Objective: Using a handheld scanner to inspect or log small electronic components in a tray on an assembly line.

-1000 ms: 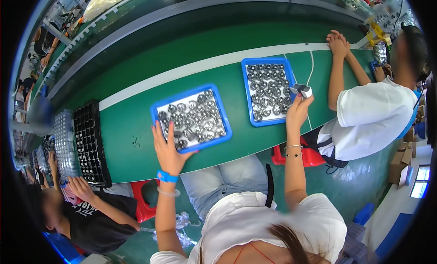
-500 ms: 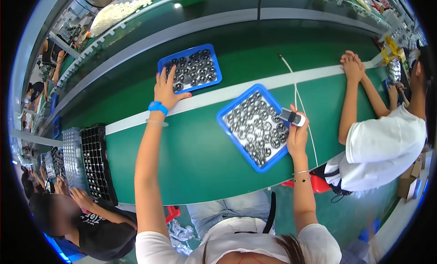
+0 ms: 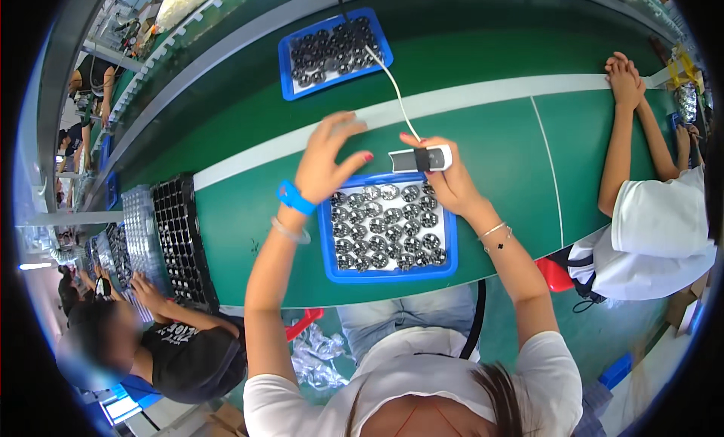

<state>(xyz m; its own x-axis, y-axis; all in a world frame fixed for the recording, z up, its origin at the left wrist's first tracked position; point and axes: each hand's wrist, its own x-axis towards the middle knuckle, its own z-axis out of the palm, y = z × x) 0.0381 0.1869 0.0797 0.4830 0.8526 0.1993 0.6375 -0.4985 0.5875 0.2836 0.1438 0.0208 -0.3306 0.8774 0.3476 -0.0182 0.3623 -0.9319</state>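
Note:
My right hand (image 3: 446, 182) grips a small white and grey handheld device (image 3: 424, 159) with a black band, just past the far right corner of the near blue tray (image 3: 392, 276). A thin white cable (image 3: 394, 88) runs from the device toward the far side. My left hand (image 3: 329, 159) hovers by the tray's far left corner, empty, fingers apart and slightly blurred. Spread over the tray's white bottom are many round black-and-silver parts (image 3: 393, 233). Farther off, a second blue tray (image 3: 285, 71) holds similar, darker-looking parts (image 3: 324, 52).
Black gridded trays (image 3: 179, 241) and clear plastic trays (image 3: 141, 230) stand at the left end of the green table (image 3: 498, 147). One person (image 3: 185, 358) works at the left; another (image 3: 652, 241) sits at the right with hands clasped. A white strip (image 3: 483, 94) crosses the table.
My left hand has left the far tray and come back beside the near one. The near tray now lies straight before me. My right hand has moved to its far side with the device.

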